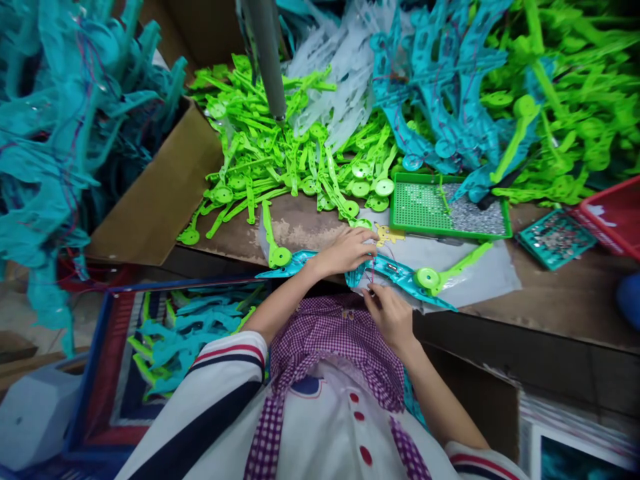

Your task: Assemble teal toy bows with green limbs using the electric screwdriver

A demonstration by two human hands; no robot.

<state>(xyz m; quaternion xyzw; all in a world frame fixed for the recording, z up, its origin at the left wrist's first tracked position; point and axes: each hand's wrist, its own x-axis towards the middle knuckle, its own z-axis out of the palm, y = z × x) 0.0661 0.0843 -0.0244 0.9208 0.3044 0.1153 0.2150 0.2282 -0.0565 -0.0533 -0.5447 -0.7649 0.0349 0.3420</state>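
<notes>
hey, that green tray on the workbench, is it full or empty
Partly full. The green tray has a heap of small silvery pieces over its right half, while its left half shows bare dotted mesh. What the pieces are is too small to tell.

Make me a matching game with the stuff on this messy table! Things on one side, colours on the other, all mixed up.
Things:
1. mesh tray holding tiny screws
2. basket at the right edge
3. box left of the table
4. long piece under both hands

Colours:
A. brown
B. teal
C. green
D. red

Pairs: 1-C, 2-D, 3-A, 4-B
</notes>
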